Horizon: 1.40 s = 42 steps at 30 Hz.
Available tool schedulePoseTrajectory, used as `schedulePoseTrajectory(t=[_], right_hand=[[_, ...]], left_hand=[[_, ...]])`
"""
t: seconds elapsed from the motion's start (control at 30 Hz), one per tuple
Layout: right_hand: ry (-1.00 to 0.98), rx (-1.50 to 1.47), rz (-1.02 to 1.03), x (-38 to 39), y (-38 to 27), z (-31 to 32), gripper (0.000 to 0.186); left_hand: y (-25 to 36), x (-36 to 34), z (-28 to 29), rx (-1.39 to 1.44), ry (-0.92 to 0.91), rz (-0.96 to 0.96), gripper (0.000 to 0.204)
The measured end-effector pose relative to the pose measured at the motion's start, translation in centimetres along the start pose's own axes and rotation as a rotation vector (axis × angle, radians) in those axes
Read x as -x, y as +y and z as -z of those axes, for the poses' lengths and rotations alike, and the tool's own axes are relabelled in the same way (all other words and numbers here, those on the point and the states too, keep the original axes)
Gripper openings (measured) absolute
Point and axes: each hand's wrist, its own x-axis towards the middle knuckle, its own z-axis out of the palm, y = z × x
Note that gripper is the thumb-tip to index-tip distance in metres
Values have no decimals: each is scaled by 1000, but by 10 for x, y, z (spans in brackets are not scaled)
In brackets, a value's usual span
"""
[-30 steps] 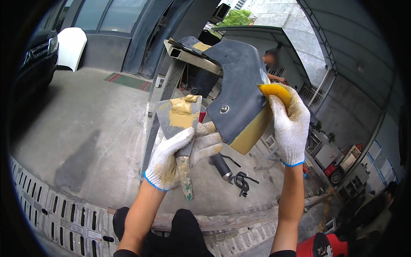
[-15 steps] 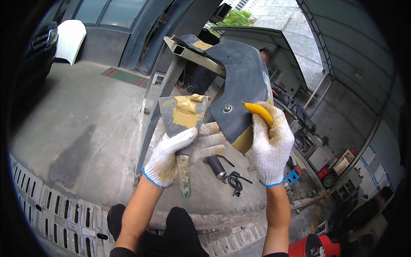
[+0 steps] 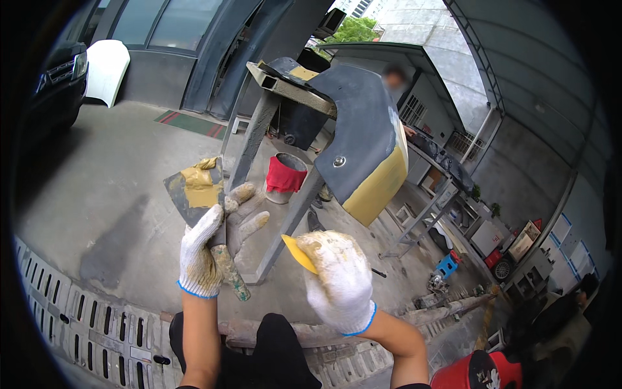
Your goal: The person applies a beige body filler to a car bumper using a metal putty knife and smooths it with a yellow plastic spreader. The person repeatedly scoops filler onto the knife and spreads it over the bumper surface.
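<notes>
My left hand (image 3: 204, 253) wears a white knit glove and grips a putty knife (image 3: 228, 269), its thumb against the wide blade and several fingers stretched out behind. Tan-yellow putty (image 3: 202, 188) lies in a thick lump on that blade. In my right hand (image 3: 342, 279), gloved and stained with putty, is a curved yellow plastic spreader (image 3: 298, 254), its edge turned toward the knife but apart from it. Beyond both hands a dark grey car body panel (image 3: 359, 107) rests on a metal stand (image 3: 285, 223). A smooth yellow putty layer (image 3: 377, 187) covers its lower right corner.
A bucket draped with red cloth (image 3: 285, 174) stands by the stand's leg. Slotted drain grating (image 3: 97, 330) runs along the near left floor. A red bin (image 3: 505, 369) sits at lower right. Behind the panel is another person (image 3: 394, 81); a dark car (image 3: 61, 84) is parked far left.
My right hand has come down and left, away from the panel, with the spreader. The putty knife in my left hand has shifted left. More of the panel's yellow corner now shows.
</notes>
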Motion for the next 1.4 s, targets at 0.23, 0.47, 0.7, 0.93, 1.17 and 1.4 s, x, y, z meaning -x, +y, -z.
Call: schedulePoseTrajectory(t=[0.23,0.47,0.7,0.93,1.17,1.4], right_hand=[[543,-406,-538,-34,72,59,25],[443,-371,-554,-49,122,72,25],[374,-348,-533,-56,128,68,23],[369,-302,-488,-55,129,62,24],[407,-337,-550,-49,118,54,23],[443,-254,-456,-25,103,33,23]], left_hand=[[-7,22,0,-171,-49,107,31],[-28,30,15,-235,-55,261,28],[-38,62,44,-317,-114,309,34],[-35,82,40,-324,34,318,26],[-39,81,42,-313,37,306,27],[-42,85,57,-217,-25,365,37]])
